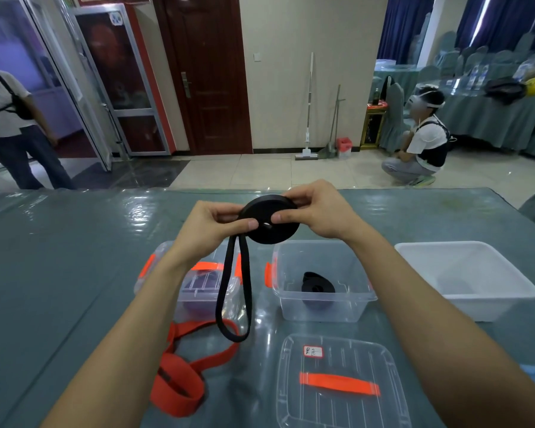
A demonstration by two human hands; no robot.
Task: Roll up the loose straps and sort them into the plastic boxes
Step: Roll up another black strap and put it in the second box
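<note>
A flat black strap (271, 222) is held up in the middle of the frame, above the boxes. Most of it is wound into a round roll. The roll is pinched at its left edge by the left hand (212, 225) and gripped at its right side by the right hand (317, 211), with fingers curled on it. A long loop of it hangs down and is not rolled yet.

One rolled black strap (317, 284) is already laid in the open clear plastic box (322, 307) in the middle. The lidded clear box with orange clips (195, 291) at the left is closed, and something purple is seen inside. A loose orange strap (179, 387) lies unrolled on the grey-green table (59, 257) at the lower left.

The job is judged to be partly done: the black roll must be finished and put away, and the orange strap is left.
</note>
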